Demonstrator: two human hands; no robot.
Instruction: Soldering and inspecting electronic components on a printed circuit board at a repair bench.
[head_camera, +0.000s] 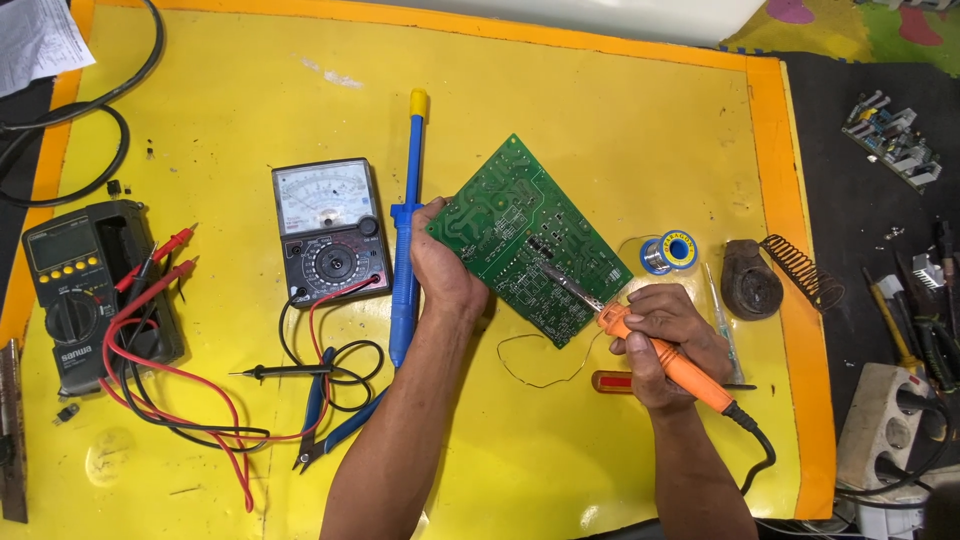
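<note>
head view | my left hand (440, 262) fingers pinch the green circuit board (525, 235) by its left edge, tilted above the yellow surface (620, 110) | right hand (668, 335) fingers wrapped around the orange soldering iron (660, 355), tip on the board | board seems light, stiff, fragile: hold edges only | iron: grip the handle, metal likely hot

An analog multimeter (327, 232) lies left of centre on the yellow mat; its dial window is a pale, slightly tilted rectangle with curved scales above a black body. Farther left, a dark digital multimeter (88, 290) has a small greyish rectangular screen at its top, above a row of yellow buttons. A white printed paper sheet (38, 42) lies at the top left corner. The solder spool (670, 251), right of centre, bears a round blue-and-yellow label.
</note>
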